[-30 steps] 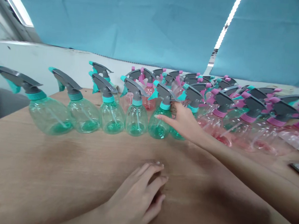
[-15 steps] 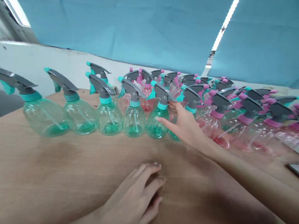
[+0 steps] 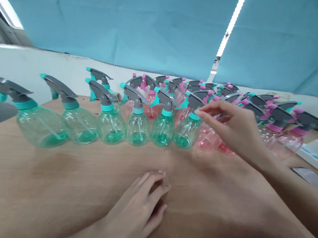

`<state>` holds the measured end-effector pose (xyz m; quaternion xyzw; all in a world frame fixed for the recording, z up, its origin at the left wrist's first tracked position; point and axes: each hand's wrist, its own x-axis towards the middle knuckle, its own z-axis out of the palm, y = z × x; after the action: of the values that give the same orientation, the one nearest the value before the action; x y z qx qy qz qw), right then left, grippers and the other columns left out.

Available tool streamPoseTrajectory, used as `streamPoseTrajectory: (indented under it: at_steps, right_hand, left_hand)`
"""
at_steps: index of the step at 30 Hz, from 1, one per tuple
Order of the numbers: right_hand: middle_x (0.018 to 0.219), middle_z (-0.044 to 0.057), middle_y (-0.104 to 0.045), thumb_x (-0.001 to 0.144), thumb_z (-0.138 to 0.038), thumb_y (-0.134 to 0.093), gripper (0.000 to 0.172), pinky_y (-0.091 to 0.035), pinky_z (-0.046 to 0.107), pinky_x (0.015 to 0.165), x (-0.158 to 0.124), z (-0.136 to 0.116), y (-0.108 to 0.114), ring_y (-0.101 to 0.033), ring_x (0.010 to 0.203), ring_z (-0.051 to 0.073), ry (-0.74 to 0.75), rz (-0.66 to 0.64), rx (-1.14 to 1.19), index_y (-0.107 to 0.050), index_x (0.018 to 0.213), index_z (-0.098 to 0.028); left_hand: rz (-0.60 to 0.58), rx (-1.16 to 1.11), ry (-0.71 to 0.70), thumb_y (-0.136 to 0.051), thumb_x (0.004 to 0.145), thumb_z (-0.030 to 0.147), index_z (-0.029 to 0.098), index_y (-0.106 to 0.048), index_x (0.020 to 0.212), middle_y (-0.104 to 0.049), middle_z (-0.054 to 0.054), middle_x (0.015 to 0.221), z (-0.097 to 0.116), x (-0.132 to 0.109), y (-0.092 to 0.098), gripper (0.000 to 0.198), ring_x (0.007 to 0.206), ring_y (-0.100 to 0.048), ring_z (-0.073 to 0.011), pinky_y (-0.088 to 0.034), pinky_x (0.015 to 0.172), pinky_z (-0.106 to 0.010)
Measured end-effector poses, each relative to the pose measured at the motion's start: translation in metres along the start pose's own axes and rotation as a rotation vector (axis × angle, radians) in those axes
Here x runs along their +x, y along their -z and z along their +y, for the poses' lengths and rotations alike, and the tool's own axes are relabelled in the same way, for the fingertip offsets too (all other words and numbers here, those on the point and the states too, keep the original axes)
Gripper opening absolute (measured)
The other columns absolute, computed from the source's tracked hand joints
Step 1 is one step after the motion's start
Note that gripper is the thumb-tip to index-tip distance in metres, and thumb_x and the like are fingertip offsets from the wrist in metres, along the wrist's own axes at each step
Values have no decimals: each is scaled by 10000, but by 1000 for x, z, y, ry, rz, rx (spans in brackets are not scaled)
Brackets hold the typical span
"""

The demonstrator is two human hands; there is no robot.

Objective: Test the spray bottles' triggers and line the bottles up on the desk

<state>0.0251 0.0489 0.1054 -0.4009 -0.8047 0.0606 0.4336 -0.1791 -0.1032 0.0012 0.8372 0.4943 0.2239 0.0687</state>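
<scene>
Workshop-like room, wooden table (image 3: 88, 190), rows of matching spray bottles (image 3: 163, 129), blue sheeting (image 3: 132, 26) behind

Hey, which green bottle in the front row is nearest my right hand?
The rightmost green bottle in that row, beside the pink bottles. Your right hand is by its teal collar; the other five green bottles stand farther left.

Clear green spray bottle (image 3: 186, 132), upright, grey-headed, turquoise-collared, neck just beside the right fingers (image 3: 216, 106), matching green bottles (image 3: 138, 128) lined up farther left, pink bottles (image 3: 290, 142) behind and rightward
</scene>
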Motion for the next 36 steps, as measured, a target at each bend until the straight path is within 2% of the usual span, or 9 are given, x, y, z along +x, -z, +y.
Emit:
streamPoseTrajectory:
  at_steps: [4, 8, 11, 14, 17, 22, 29, 33, 36]
  right_hand:
    - [888, 40, -713, 831, -314, -631, 96, -469, 332, 600, 10, 4, 10, -654, 792, 222, 52, 142, -81, -660, 883, -238]
    - [806, 41, -716, 829, -316, -635, 115, -474, 319, 594, 11, 0, 5, -664, 747, 208, 54, 49, -38, -670, 874, -217]
    - [846, 53, -717, 828, -342, -635, 152, -474, 331, 612, 9, -5, 1, -661, 732, 207, 90, 46, -94, -664, 880, -202]
    - [1015, 88, -689, 831, -398, -622, 272, -457, 377, 662, 14, -4, 3, -647, 758, 231, 69, 126, -243, -626, 1012, -195]
    - [1106, 115, -672, 820, -476, -611, 443, -448, 413, 702, 26, 4, 6, -647, 817, 272, 13, 101, -329, -587, 1133, -164]
    - [947, 75, -734, 809, -583, -564, 437, -448, 380, 681, 43, 16, 4, -656, 870, 283, -1, -85, -279, -683, 979, -198]
    - [832, 41, -724, 791, -597, -579, 446, -413, 308, 541, 50, 22, 0, -607, 588, 175, -108, -222, -198, -666, 960, -194]
    - [603, -3, -628, 860, -551, -514, 401, -353, 283, 495, 49, 26, -1, -494, 452, 125, -56, -286, -197, -616, 689, -203]
    - [511, -25, -545, 878, -523, -503, 417, -324, 274, 480, 47, 27, -1, -457, 423, 114, -42, -274, -191, -545, 608, -207]
  left_hand:
    - [6, -3, -1, -526, 867, 110, 206, -514, 1183, -518, -90, 1274, -1, -1, 0, 331, 1185, -505, -269, -455, 986, -452]
    - [21, -6, 3, -518, 878, 120, 217, -518, 1172, -523, -78, 1271, -2, 0, -2, 310, 1180, -511, -261, -453, 989, -446]
    - [16, -2, 14, -513, 885, 125, 217, -519, 1172, -526, -73, 1268, -3, 1, -2, 301, 1180, -513, -254, -454, 988, -437]
    - [9, -1, 17, -504, 896, 135, 211, -516, 1172, -521, -79, 1274, -3, 1, -1, 287, 1185, -512, -254, -454, 988, -433]
    - [20, -8, 17, -492, 905, 148, 222, -510, 1176, -530, -76, 1265, -2, 1, 0, 282, 1172, -527, -248, -462, 978, -421]
    - [59, -7, 29, -483, 904, 167, 241, -520, 1170, -557, -64, 1248, -3, 1, 1, 279, 1132, -563, -243, -480, 954, -405]
    - [24, -21, 64, -472, 918, 184, 236, -525, 1159, -540, -73, 1260, -5, 3, 2, 252, 1140, -553, -245, -470, 953, -410]
    - [19, -61, 123, -466, 934, 210, 243, -522, 1159, -527, -58, 1263, -6, 3, 3, 234, 1136, -551, -234, -462, 949, -396]
    - [45, -82, 210, -465, 948, 250, 252, -510, 1177, -557, -42, 1188, -8, 5, 5, 233, 1084, -572, -229, -465, 920, -396]
